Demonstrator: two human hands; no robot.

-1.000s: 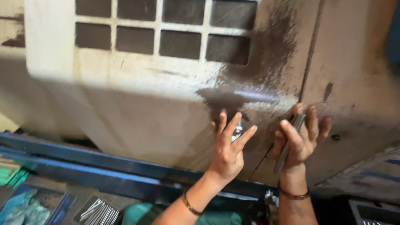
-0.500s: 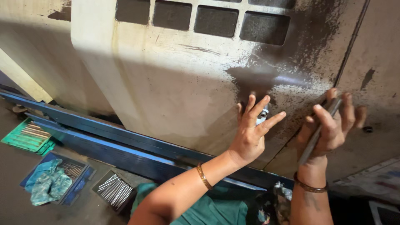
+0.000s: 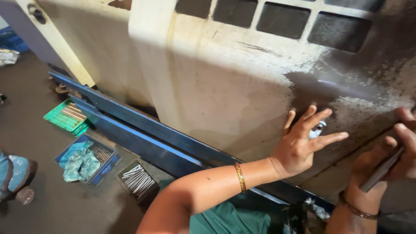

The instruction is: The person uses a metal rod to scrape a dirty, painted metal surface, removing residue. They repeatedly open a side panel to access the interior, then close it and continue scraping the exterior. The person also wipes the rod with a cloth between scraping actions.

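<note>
My left hand (image 3: 303,141) rests against a dirty cream machine panel (image 3: 225,91), fingers spread, around a small shiny metal latch (image 3: 317,129) on the panel. A gold bangle circles that wrist. My right hand (image 3: 390,164), at the right edge and partly cut off, grips a slim grey metal tool (image 3: 381,170) held at a slant against the same panel. A dark grimy smear covers the panel above both hands.
A blue steel rail (image 3: 147,130) runs diagonally under the panel. On the floor at left sit a green tray of metal rods (image 3: 67,116), a blue tray with a teal cloth (image 3: 84,160) and a dark tray of rods (image 3: 136,180). Dark window openings (image 3: 281,17) line the panel's top.
The view has swung to the left and down, showing more floor and trays. Both hands stay on the panel, the left at the latch, the right still holding the tool.
</note>
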